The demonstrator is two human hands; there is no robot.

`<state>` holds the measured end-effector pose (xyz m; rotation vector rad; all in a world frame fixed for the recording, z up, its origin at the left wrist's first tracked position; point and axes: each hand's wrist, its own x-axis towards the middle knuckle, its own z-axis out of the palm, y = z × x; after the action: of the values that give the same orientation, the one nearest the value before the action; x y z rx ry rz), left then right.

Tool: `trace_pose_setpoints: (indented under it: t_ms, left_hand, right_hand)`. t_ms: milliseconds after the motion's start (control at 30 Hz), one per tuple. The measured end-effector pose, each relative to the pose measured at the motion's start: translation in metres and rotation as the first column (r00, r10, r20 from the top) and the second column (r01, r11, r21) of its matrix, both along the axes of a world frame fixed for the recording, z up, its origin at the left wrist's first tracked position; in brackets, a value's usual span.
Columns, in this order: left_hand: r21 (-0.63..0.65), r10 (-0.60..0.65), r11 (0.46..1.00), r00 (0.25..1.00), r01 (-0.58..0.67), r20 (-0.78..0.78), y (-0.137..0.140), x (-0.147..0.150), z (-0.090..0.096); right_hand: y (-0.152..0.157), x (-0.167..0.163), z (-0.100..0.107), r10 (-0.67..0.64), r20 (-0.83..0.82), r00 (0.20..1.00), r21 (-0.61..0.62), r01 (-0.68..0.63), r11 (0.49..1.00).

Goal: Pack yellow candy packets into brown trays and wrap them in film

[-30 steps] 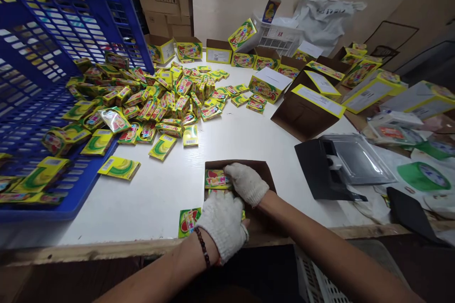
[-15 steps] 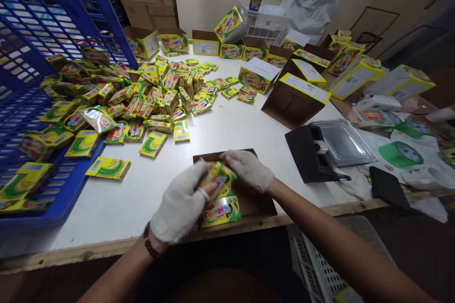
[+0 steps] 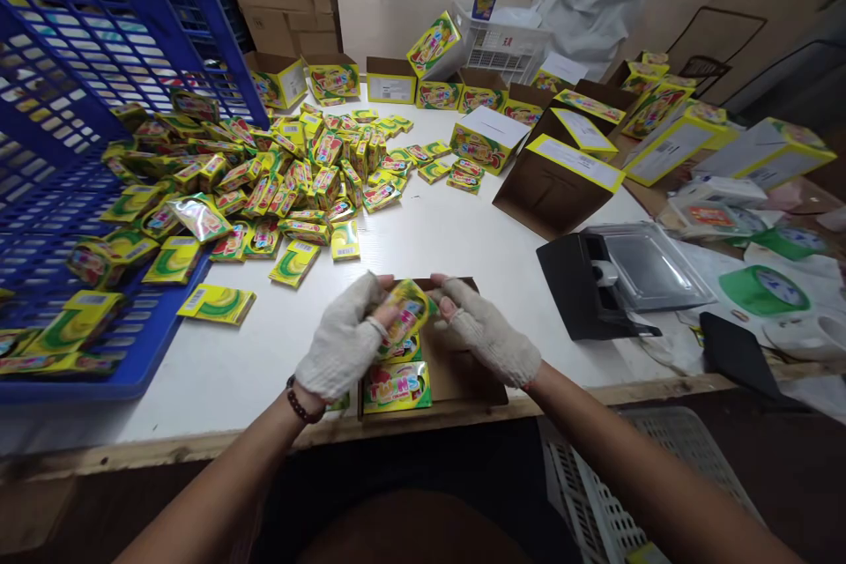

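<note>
Both of my hands wear white knit gloves. My left hand (image 3: 342, 341) and my right hand (image 3: 486, 330) together hold a small yellow-green packet (image 3: 408, 313) just above an open brown carton (image 3: 463, 366) at the table's near edge. Inside the carton lies a flat packet (image 3: 395, 386) with red lettering, and another packet edge shows behind it. A big heap of the same packets (image 3: 291, 181) spreads across the white table (image 3: 436, 247), spilling from a tipped blue crate (image 3: 72, 123) on the left.
Several open yellow boxes (image 3: 486, 141) and brown cartons (image 3: 555, 185) stand at the back and right. A black tape dispenser (image 3: 614, 282) and green tape rolls (image 3: 763, 289) sit to the right. A white basket (image 3: 595, 502) is below the table edge.
My left hand lifted off the carton and met the right hand on one packet held above it. The view shifted slightly.
</note>
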<state>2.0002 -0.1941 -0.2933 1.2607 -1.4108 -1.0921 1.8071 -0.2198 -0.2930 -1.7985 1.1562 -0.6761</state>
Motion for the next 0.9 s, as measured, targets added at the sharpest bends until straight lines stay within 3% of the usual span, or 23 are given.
trace_pose_setpoints:
  t_ms: [67, 100, 167, 267, 333, 400, 467, 500, 600, 700, 900]
  left_hand:
    - [-0.055, -0.098, 0.992, 0.976, 0.110, 0.195, 0.001, -0.005, 0.006]
    - [-0.084, -0.090, 0.989, 0.953, 0.118, 0.289, 0.001, -0.006, 0.008]
    - [-0.186, 0.063, 0.982, 0.908, 0.017, 0.413, 0.000, -0.005, 0.011]
    - [-0.393, 0.320, 0.909, 0.838, -0.140, 0.442, 0.003, 0.009, 0.007]
    - [-0.462, 0.297, 0.884, 0.844, -0.067, 0.447, 0.014, 0.018, 0.000]
    - [-0.480, 0.180, 0.873, 0.853, 0.091, 0.490, 0.029, 0.023, -0.009]
    - [-0.483, 0.143, 0.862, 0.844, 0.150, 0.517, 0.046, 0.024, -0.021]
    - [-0.481, 0.172, 0.870, 0.844, 0.112, 0.508, 0.053, 0.023, -0.027]
    - [-0.374, 0.260, 0.922, 0.874, -0.099, 0.410, 0.065, 0.015, -0.047]
    - [-0.212, 0.232, 0.962, 0.919, -0.169, 0.319, 0.070, 0.005, -0.065]
    - [-0.170, 0.206, 0.972, 0.942, -0.164, 0.264, 0.066, 0.015, -0.075]
  right_hand:
    - [-0.002, -0.002, 0.016, 0.048, 0.074, 0.996, -0.026, -0.046, 0.999]
    - [-0.003, -0.001, 0.020, 0.062, 0.073, 0.995, -0.023, -0.061, 0.998]
    - [-0.006, 0.003, 0.021, 0.025, 0.002, 1.000, 0.011, -0.025, 1.000]
    - [-0.012, 0.014, 0.004, -0.116, -0.116, 0.986, 0.167, 0.135, 0.977]
    - [-0.012, 0.022, -0.011, -0.087, -0.218, 0.972, 0.221, 0.136, 0.966]
    - [-0.010, 0.028, -0.019, 0.026, -0.346, 0.938, 0.149, 0.028, 0.988]
    - [-0.005, 0.029, -0.018, 0.064, -0.463, 0.884, 0.068, -0.036, 0.997]
    - [-0.002, 0.028, -0.015, 0.051, -0.506, 0.861, 0.064, -0.022, 0.998]
    - [0.009, 0.022, -0.006, 0.086, -0.573, 0.815, 0.237, 0.064, 0.969]
    - [0.020, 0.021, -0.006, 0.197, -0.516, 0.834, 0.379, 0.015, 0.925]
    - [0.020, 0.019, -0.007, 0.244, -0.511, 0.825, 0.345, -0.063, 0.937]
